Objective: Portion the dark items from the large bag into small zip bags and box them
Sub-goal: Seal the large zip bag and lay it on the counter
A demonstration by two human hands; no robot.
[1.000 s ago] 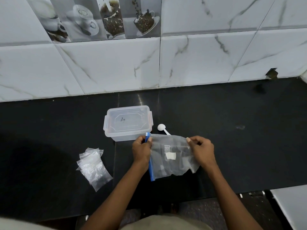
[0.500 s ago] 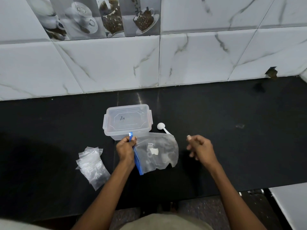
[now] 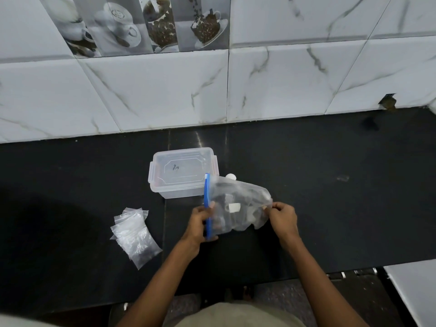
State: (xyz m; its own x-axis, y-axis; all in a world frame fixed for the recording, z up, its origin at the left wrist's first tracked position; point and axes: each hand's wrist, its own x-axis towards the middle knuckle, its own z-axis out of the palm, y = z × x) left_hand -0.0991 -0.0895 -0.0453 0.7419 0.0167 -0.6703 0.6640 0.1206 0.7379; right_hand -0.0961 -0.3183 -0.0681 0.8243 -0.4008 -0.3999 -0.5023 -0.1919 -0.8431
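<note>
Nearest, both hands hold the large clear plastic bag with a blue zip strip (image 3: pixel 238 208) just above the black tabletop (image 3: pixel 330 197): the left hand (image 3: pixel 200 223) is clamped on the blue strip end, the right hand (image 3: pixel 282 217) pinches the opposite corner. Dark items show through its crumpled film, with a small white label. To the left lies a pile of small clear zip bags (image 3: pixel 134 234), seemingly unfilled. Beyond stands the clear lidded plastic box (image 3: pixel 181 173), closed. Portioning looks barely begun; filling and boxing remain.
</note>
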